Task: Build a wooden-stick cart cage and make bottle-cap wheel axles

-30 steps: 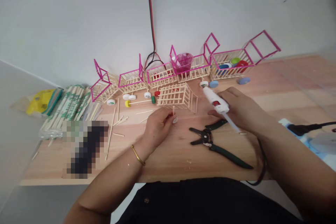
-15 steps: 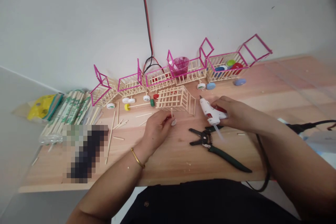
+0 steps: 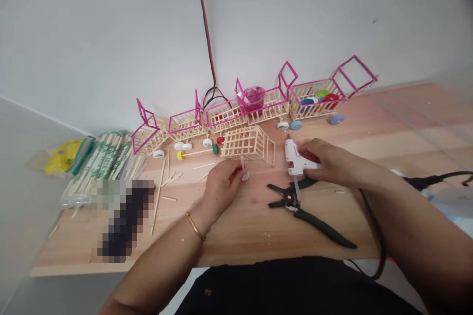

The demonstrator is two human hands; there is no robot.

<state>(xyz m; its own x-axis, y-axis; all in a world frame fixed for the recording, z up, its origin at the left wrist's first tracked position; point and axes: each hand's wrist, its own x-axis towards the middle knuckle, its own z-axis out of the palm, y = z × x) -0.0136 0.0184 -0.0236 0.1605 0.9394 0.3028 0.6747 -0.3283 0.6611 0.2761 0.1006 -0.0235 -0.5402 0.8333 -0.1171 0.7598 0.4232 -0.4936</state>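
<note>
My left hand (image 3: 226, 181) pinches a white round cap (image 3: 245, 176) with a short stick standing up from it. Just behind that hand rests a small lattice frame of wooden sticks (image 3: 242, 142). My right hand (image 3: 314, 157) is wrapped round a white and red glue gun (image 3: 294, 157), its nozzle pointing away from me and a clear glue stick showing at its rear. Below the gun lie dark green-handled pliers (image 3: 290, 199) with their jaws apart. An axle stick (image 3: 198, 151) with a yellow and a green cap lies left of the lattice frame.
Stick carts with magenta rims (image 3: 225, 113) line the wall, one beside a pink cup (image 3: 253, 99). Bundled sticks (image 3: 99, 162), a yellow packet (image 3: 66, 156) and a pixelated dark object (image 3: 127, 221) lie left. Loose sticks (image 3: 158, 197) are scattered nearby. A cable runs under my right arm.
The glue gun has turned more upright in my right hand, and its glue stick now points nearly straight toward me. My left hand keeps hold of the cap. The view has shifted slightly.
</note>
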